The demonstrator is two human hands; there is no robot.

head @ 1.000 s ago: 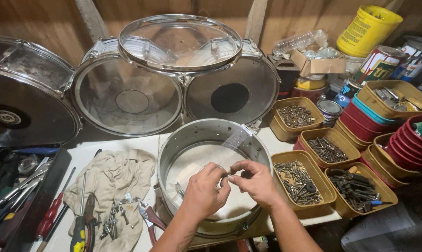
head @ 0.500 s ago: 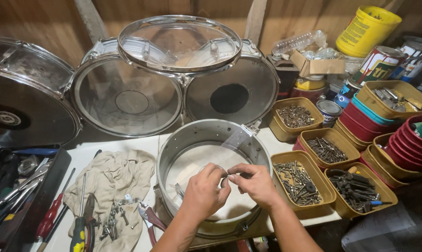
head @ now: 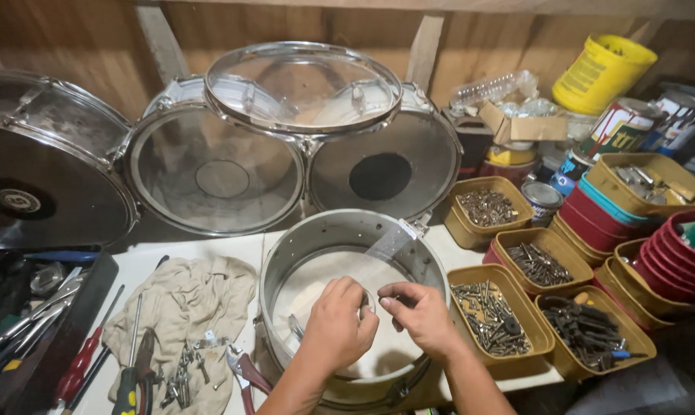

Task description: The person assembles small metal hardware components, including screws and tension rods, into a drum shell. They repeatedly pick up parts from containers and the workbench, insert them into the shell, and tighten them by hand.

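Over the open top of a round silver metal drum shell (head: 347, 238) lying head-up on a white workbench (head: 201, 250), a person's left hand (head: 333, 323) and right hand (head: 420, 315) meet at the near middle of the scene, fingertips pinched together on something small between them; what it is cannot be made out, so whether either hand truly grips a part cannot be told. The left hand's fingers curl inward, the right hand's thumb and forefinger press narrow. The shell sits flat, which keeps its inside within reach from above. Just right of it stand tan plastic tubs of dark screws and bolts (head: 492, 315), sorted by kind and close to the right hand. On the left, a crumpled beige rag (head: 182, 300) holds loose small chrome fittings (head: 184, 373), seemingly to stop them rolling, with a red-handled screwdriver (head: 78, 369) and pliers (head: 243, 373) beside it. Further drums with clear heads (head: 217, 173) lean against the far wooden wall (head: 78, 38), out of the way.
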